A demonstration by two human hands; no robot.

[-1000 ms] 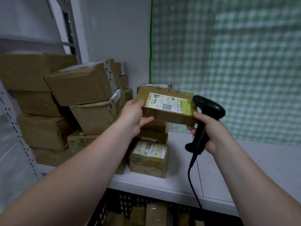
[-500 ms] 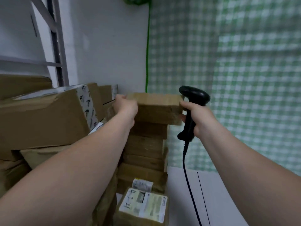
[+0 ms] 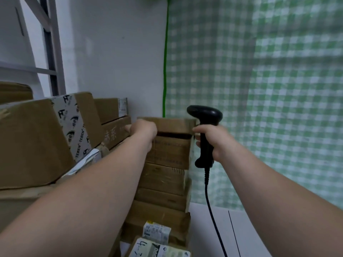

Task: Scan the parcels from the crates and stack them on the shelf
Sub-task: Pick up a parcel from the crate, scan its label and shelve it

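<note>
The top parcel (image 3: 172,125), a flat brown carton, is held at the head of a stack of parcels (image 3: 167,179) on the white shelf (image 3: 250,234), against the rear wall (image 3: 115,62). A dark gap is seen along its front edge, between it and the carton directly beneath (image 3: 170,151), so it is not seated flat. Its left end is gripped by the left hand (image 3: 143,129), whose fingers are curled over the carton's far side and are hidden from view. Its right corner is touched by the thumb of the right hand (image 3: 213,141), whose remaining fingers are wrapped round the handle of a black scanner (image 3: 204,115); the scanner is held upright just beside the parcel, head uppermost. A black cable (image 3: 213,219) is seen hanging from the handle down across the shelf. At least 4 cartons are counted under the top one, and 2 labelled parcels are placed at the foot of the stack: 1 with a small barcode label (image 3: 156,232) and 1 with handwriting on its label (image 3: 157,249), cut off by the lower edge. To the left, a large box (image 3: 37,145) sealed with printed tape is tilted on other cartons, and a box with printed characters (image 3: 115,132) is set just beside the left hand. A green checked cloth (image 3: 269,108) is hung behind the right side of the shelf.
</note>
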